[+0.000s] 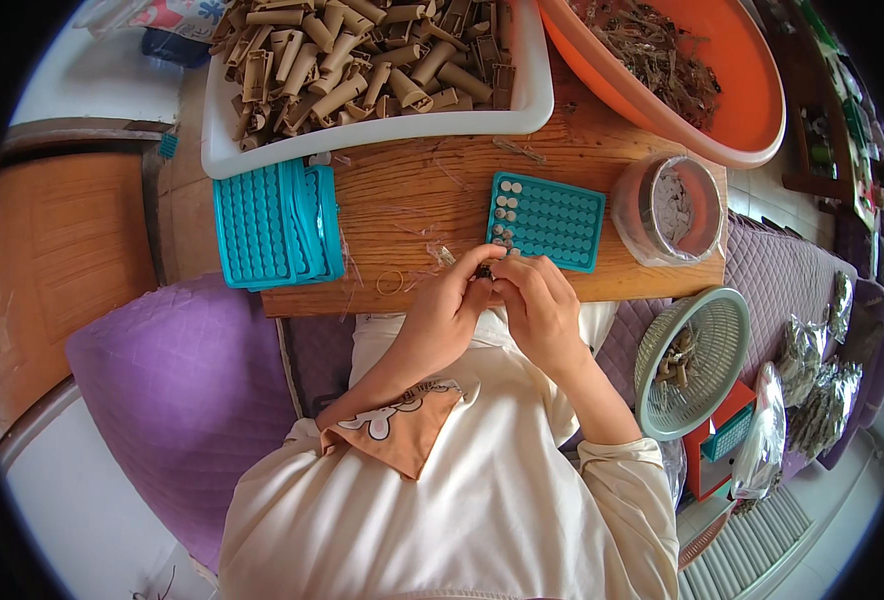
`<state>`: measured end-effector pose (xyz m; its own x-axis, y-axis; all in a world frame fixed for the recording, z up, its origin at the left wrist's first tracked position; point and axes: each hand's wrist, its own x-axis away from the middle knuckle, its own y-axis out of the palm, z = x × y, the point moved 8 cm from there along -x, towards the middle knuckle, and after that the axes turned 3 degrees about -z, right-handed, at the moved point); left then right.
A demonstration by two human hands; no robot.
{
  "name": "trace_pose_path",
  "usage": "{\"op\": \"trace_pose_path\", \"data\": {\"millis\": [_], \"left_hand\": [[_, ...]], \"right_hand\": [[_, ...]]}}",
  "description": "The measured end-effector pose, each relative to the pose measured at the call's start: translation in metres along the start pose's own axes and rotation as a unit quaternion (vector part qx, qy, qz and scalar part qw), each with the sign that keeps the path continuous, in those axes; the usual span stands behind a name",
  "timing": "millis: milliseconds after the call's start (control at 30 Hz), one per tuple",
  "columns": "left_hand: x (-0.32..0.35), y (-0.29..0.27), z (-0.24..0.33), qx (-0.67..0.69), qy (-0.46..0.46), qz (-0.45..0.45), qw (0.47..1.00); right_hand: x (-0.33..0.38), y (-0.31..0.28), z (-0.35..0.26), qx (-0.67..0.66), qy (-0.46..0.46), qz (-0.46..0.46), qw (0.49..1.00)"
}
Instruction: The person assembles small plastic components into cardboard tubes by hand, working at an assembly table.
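Observation:
My left hand and my right hand meet in front of my body at the table's near edge. Their fingertips are closed together around a small dark piece, mostly hidden by the fingers, so its kind cannot be told. Just beyond them lies a teal tray with rows of round hollows. Small round white and greyish discs sit in its left columns, and my fingers overlap its near left corner. To the tray's right stands a round tub lined with clear plastic, holding many whitish discs.
Teal trays are stacked at the table's left. At the back are a white bin of tan plastic pieces and an orange basin of thin dark scraps. A grey-green colander with tan bits stands right of the wooden table.

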<state>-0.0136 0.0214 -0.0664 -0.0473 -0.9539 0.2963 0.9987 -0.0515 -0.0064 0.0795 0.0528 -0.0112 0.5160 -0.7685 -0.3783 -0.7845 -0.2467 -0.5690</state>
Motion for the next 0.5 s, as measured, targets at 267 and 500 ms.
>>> {"op": "trace_pose_path", "data": {"millis": [267,500], "left_hand": [[0.003,0.011,0.008,-0.103,-0.008,-0.092,0.990],[0.004,0.016,-0.008,0.101,-0.091,-0.166,0.977]], "right_hand": [[-0.022,-0.003,0.016,-0.008,0.198,-0.245,0.949],[-0.038,0.006,0.019,0.015,0.123,-0.369,0.921]]}}
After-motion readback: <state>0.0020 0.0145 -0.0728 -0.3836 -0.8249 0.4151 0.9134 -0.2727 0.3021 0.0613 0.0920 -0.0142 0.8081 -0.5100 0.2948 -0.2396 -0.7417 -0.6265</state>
